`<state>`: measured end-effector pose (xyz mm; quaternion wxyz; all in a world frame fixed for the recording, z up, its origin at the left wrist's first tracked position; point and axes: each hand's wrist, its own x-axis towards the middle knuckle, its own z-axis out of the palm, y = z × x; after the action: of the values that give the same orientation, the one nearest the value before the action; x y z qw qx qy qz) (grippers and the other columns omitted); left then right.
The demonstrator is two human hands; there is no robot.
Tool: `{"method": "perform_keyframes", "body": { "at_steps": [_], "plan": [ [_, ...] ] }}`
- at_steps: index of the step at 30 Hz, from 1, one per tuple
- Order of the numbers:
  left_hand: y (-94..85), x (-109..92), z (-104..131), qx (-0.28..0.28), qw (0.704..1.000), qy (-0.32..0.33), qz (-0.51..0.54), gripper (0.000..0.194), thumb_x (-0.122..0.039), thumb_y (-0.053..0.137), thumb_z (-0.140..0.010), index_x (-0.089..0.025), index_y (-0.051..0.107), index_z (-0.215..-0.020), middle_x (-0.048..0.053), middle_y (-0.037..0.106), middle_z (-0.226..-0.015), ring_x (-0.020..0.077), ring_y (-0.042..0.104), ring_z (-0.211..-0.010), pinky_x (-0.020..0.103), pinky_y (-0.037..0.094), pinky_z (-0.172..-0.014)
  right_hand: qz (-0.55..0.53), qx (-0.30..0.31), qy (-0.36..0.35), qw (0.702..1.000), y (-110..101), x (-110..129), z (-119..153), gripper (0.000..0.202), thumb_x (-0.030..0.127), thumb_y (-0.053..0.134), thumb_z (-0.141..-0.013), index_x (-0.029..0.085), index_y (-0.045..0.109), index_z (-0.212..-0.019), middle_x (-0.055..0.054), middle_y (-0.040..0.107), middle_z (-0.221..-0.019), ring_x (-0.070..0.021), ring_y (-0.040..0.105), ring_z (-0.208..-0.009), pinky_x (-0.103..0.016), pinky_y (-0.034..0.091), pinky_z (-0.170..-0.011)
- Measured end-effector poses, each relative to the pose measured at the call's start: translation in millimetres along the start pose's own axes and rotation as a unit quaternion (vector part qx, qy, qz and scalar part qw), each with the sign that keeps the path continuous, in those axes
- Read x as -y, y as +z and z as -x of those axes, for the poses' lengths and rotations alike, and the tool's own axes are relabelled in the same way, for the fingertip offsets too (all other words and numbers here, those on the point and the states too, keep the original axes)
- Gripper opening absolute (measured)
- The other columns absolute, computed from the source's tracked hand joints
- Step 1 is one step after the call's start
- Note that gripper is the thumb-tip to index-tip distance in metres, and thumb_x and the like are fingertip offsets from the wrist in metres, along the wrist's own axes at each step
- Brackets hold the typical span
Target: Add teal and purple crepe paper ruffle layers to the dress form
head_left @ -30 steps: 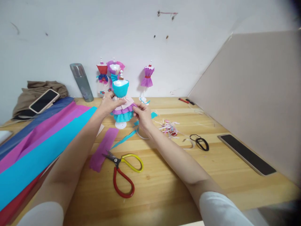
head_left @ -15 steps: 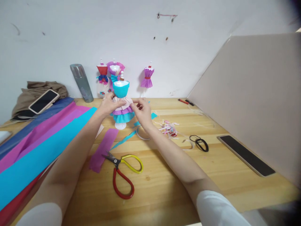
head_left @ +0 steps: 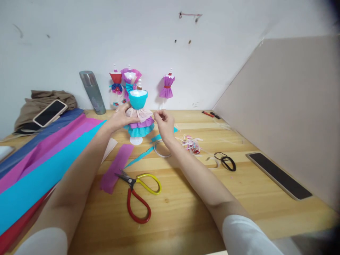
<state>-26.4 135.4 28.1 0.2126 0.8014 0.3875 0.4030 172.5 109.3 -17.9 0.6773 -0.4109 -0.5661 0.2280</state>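
- my left hand (head_left: pixel 120 118) is closed on the waist of the small mannequin in a turquoise, purple and pale pink crepe-paper dress (head_left: pixel 138 115), fingers pressing the pink ruffle against the body.
- my right hand (head_left: pixel 164 124) sits just beside the skirt with finger and thumb pinched shut; whatever is between them is too small for me to tell.
- the dress form stands on its white round base (head_left: pixel 136 141) on the wooden bench (head_left: pixel 186 198), in front of three other dressed mannequins by the wall.
- to do this well, i judge the left grip should steady the form, not crush the pleats, while the right works gently along the ruffle edge.
- red and yellow scissors (head_left: pixel 138 194), a purple paper strip (head_left: pixel 117 167) and a tape ring (head_left: pixel 160 148) lie near, within reach.
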Motion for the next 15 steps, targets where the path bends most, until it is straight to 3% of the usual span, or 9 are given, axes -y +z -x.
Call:
{"method": "perform_keyframes", "body": {
  "at_steps": [3,8,11,15],
  "plan": [
    [0.4,-1,1,-0.003,1.000,-0.017,0.019,0.058,-0.045,0.078,-0.064,-0.016,0.068,-0.113,0.008,0.073,-0.112,0.0296,0.065,-0.108,0.039,0.052,-0.097,-0.042,0.010,0.064,0.997,0,7,1,0.014,0.035,0.060,-0.077,0.022,0.059,-0.081,0.003,0.059,-0.065,-0.0124,0.050,-0.057,-0.028,0.041,-0.058],
    [2.2,-4,0,-0.005,0.999,-0.025,0.029,0.060,-0.049,0.080,-0.060,-0.017,0.069,-0.109,0.008,0.074,-0.110,0.0305,0.065,-0.108,0.041,0.052,-0.097,-0.108,0.061,0.165,0.978,4,18,4,0.034,0.039,0.070,-0.069,0.023,0.060,-0.097,0.007,0.054,-0.057,-0.0099,0.043,-0.046,-0.026,0.035,-0.048],
    [2.6,-5,0,-0.009,0.999,-0.023,0.035,0.061,-0.048,0.080,-0.059,-0.018,0.069,-0.111,0.008,0.073,-0.113,0.0304,0.064,-0.111,0.040,0.051,-0.099,-0.141,0.059,0.175,0.973,5,20,3,0.041,0.039,0.074,-0.064,0.023,0.060,-0.099,0.007,0.054,-0.062,-0.0083,0.043,-0.047,-0.025,0.033,-0.047],
    [0.4,-5,0,-0.004,0.999,-0.021,0.037,0.062,-0.048,0.080,-0.060,-0.017,0.069,-0.113,0.009,0.073,-0.114,0.0303,0.063,-0.113,0.039,0.050,-0.100,-0.151,0.056,0.164,0.973,4,15,1,0.035,0.035,0.073,-0.063,0.022,0.061,-0.093,0.007,0.052,-0.063,-0.0065,0.039,-0.047,-0.024,0.030,-0.047]
  ]
}}
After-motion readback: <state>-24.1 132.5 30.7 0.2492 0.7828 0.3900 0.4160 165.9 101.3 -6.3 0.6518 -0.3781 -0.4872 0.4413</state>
